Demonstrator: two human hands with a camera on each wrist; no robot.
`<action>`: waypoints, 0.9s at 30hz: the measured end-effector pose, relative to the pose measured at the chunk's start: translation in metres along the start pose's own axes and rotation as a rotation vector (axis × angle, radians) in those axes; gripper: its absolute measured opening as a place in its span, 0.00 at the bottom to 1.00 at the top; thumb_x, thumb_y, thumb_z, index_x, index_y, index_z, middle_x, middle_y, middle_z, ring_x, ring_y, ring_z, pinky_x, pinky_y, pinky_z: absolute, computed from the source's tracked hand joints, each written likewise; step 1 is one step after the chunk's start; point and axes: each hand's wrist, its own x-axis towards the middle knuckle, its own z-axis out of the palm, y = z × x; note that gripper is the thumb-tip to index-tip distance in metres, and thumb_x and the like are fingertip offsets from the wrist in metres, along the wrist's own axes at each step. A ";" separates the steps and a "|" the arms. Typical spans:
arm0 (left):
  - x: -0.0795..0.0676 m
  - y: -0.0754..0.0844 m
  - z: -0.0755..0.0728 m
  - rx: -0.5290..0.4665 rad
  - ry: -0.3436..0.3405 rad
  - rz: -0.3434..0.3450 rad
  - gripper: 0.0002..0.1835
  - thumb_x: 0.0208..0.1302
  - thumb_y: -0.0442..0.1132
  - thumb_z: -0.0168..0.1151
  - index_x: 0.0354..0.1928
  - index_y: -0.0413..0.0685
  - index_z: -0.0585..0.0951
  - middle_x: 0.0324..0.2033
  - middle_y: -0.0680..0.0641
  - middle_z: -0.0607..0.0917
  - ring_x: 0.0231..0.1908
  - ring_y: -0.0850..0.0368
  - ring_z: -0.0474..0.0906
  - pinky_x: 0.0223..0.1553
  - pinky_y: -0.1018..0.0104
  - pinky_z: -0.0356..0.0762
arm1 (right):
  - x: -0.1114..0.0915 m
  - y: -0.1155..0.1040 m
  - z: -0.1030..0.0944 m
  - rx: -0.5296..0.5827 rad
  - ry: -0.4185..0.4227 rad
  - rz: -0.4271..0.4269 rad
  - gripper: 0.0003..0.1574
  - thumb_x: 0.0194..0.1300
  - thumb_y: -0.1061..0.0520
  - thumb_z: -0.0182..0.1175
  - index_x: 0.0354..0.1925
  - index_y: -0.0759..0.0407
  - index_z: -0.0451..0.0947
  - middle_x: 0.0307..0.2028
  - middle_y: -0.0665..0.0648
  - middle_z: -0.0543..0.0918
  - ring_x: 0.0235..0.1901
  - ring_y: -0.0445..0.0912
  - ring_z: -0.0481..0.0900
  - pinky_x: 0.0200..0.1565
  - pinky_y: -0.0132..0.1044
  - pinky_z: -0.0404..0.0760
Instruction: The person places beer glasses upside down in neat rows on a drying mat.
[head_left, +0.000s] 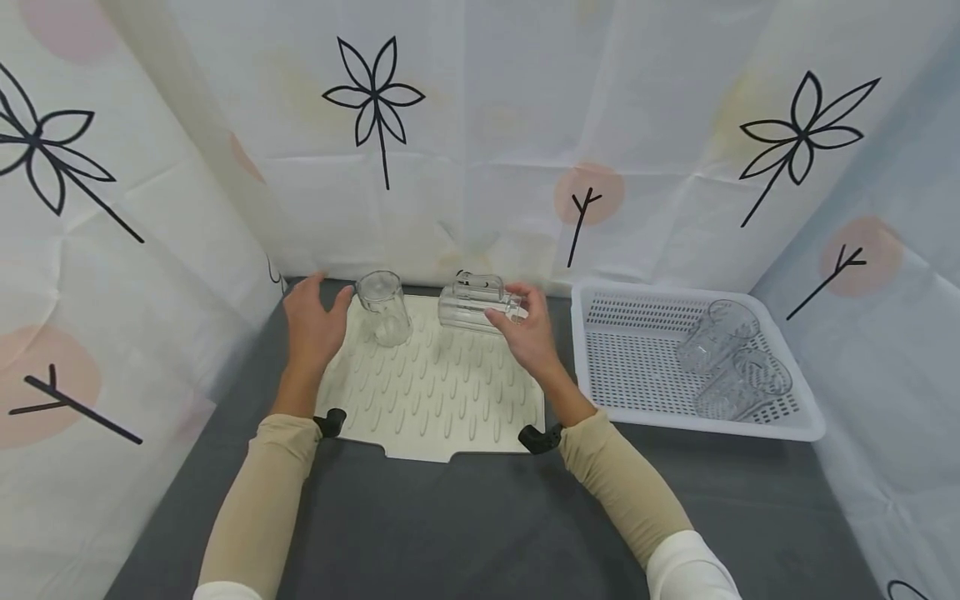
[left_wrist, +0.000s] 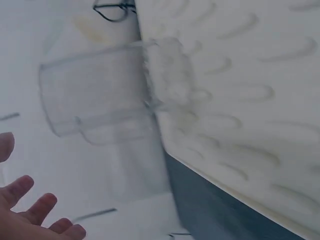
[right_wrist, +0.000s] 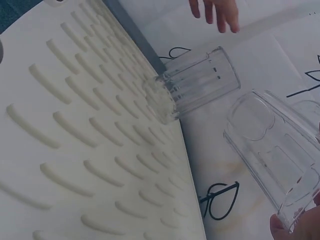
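Right hand [head_left: 527, 333] gripped a clear handled mug [head_left: 467, 313] by one end, tipped on its side, at 1 o'clock from the middle of the cream drying mat [head_left: 442, 392]; its handle faced 12. Left hand [head_left: 313, 325], fingers spread and holding nothing, was just beside a standing mug [head_left: 392, 323] at 11 o'clock (which end was down, couldn't tell). Hands well apart.

Best handling, as judged: firm thumb-and-finger pinch, slow wrist roll, handle kept off the neighbour, rim lowered level onto the ridges; smooth glass could slip.

Dark grey surface [head_left: 450, 533] ran under the mat. White slotted basket [head_left: 588, 367] sat at 3 o'clock, two clear glasses [head_left: 738, 382] at its own 3 o'clock side. White cloth [head_left: 495, 92] with black flower outlines enclosed the back and sides.
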 end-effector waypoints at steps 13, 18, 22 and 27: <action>-0.019 0.067 0.024 -0.129 -0.050 0.302 0.31 0.68 0.53 0.57 0.70 0.57 0.65 0.67 0.47 0.68 0.67 0.45 0.63 0.65 0.45 0.65 | -0.004 -0.009 0.005 0.070 0.031 0.024 0.31 0.62 0.55 0.65 0.61 0.56 0.66 0.63 0.59 0.63 0.65 0.55 0.63 0.58 0.50 0.76; -0.025 0.076 0.043 -0.176 -0.162 0.324 0.34 0.67 0.55 0.57 0.72 0.59 0.60 0.69 0.48 0.65 0.68 0.45 0.64 0.66 0.48 0.67 | -0.013 -0.029 0.004 0.091 0.037 -0.023 0.31 0.63 0.61 0.63 0.61 0.67 0.65 0.61 0.67 0.63 0.65 0.63 0.61 0.61 0.60 0.70; -0.026 0.073 0.061 -0.197 -0.271 0.331 0.40 0.64 0.57 0.59 0.74 0.63 0.53 0.71 0.51 0.60 0.70 0.48 0.60 0.67 0.48 0.66 | -0.016 -0.033 0.005 0.076 0.045 -0.025 0.31 0.63 0.61 0.63 0.61 0.67 0.65 0.61 0.67 0.63 0.64 0.63 0.63 0.60 0.60 0.71; -0.029 0.064 0.079 -0.196 -0.358 0.313 0.44 0.62 0.60 0.59 0.75 0.63 0.51 0.72 0.49 0.58 0.70 0.43 0.60 0.64 0.45 0.68 | -0.017 -0.030 0.006 0.088 0.038 -0.008 0.32 0.63 0.61 0.63 0.61 0.67 0.64 0.61 0.67 0.63 0.65 0.62 0.64 0.61 0.59 0.71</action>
